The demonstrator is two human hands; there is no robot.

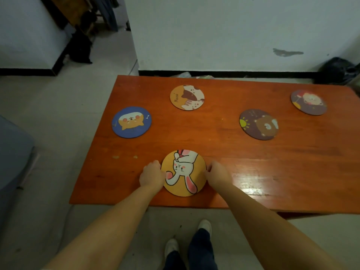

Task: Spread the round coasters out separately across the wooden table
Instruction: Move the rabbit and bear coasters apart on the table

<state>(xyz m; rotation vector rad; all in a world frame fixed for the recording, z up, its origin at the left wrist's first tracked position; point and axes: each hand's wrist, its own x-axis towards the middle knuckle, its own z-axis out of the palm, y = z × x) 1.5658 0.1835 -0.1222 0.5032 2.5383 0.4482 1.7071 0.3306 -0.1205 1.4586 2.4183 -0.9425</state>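
Several round coasters lie apart on the orange wooden table (272,172). A yellow rabbit coaster (184,173) sits near the front edge. My left hand (153,175) grips its left rim and my right hand (218,176) grips its right rim, fingers curled. A blue dog coaster (131,122) lies at the far left. Further back is an orange cat coaster (187,97). A dark brown bear coaster (258,124) sits right of centre, and a purple coaster (308,102) lies at the back right.
White walls with a black skirting line (224,73) stand just behind the table. A dark bag (337,72) sits on the floor at the back right. A grey furniture edge (13,152) is at the left. My feet (187,238) stand before the table's front edge.
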